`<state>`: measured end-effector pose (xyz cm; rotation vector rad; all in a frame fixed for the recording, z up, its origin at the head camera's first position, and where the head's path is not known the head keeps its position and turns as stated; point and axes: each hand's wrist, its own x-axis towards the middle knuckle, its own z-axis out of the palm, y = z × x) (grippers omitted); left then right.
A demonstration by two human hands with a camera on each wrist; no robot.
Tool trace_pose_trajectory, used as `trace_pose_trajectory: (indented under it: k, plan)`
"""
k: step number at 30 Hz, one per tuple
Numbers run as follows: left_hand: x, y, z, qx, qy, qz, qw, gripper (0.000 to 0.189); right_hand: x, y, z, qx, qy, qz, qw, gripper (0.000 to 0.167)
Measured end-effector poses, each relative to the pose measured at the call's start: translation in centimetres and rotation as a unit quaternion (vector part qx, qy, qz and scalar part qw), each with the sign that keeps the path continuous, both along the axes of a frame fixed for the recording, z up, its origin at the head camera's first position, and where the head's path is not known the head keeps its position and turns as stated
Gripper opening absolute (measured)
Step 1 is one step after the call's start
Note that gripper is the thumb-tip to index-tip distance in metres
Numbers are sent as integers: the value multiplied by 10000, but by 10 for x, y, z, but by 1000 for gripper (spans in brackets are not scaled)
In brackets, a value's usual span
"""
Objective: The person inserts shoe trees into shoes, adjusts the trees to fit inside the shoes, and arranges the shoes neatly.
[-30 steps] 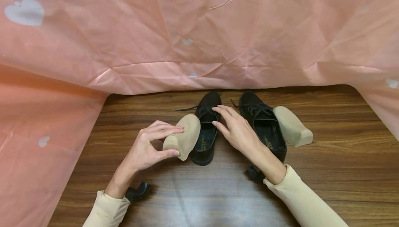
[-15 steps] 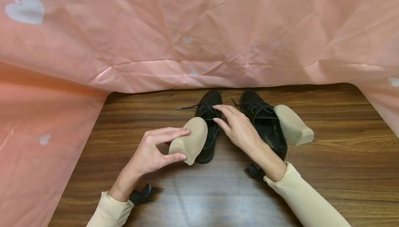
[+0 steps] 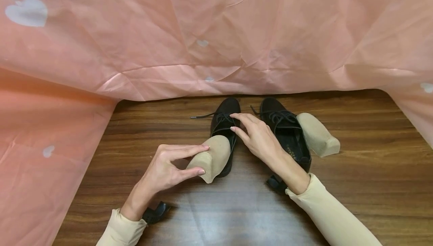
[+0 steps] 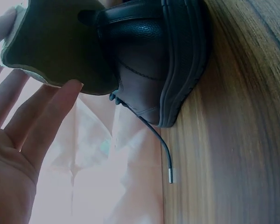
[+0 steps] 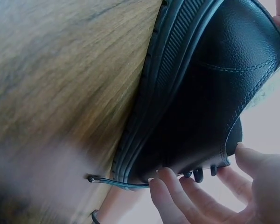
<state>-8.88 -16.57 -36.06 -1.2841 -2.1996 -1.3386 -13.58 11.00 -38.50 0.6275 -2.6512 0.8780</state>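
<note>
My left hand (image 3: 169, 165) holds a beige shoe tree (image 3: 221, 150) between thumb and fingers. It is tilted, its rounded end over the opening of the left black lace-up shoe (image 3: 227, 106). In the left wrist view the shoe tree (image 4: 56, 51) covers part of the shoe's opening. My right hand (image 3: 258, 135) reaches to that same shoe from the right. Its fingertips touch or nearly touch the upper by the laces, the thumb at the tongue in the right wrist view. The right black shoe (image 3: 271, 106) stands under and beyond the right forearm.
A second beige shoe tree (image 3: 314, 135) lies against the right shoe's outer side. A lace (image 3: 203, 116) trails left from the left shoe. Behind the wooden surface (image 3: 365, 156) hangs a pink sheet (image 3: 162, 35) with pale hearts; it also borders both sides.
My left hand has moved the shoe tree rightward and slightly nearer to me, from beside the left shoe to over its opening, tilting it. My right hand has stayed almost still.
</note>
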Motion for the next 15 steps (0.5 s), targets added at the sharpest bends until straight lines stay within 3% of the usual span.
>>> trace_pose_trajectory:
  k: [9,15]
  plan:
    - [-3,9,-3,138,420,-121,9989,46,-1,1,1,-29,-58,-28,10000,39]
    - [-4,12,-4,-15,479,-19,9989,45,-1,2,0,-80,-85,-13,9999,39]
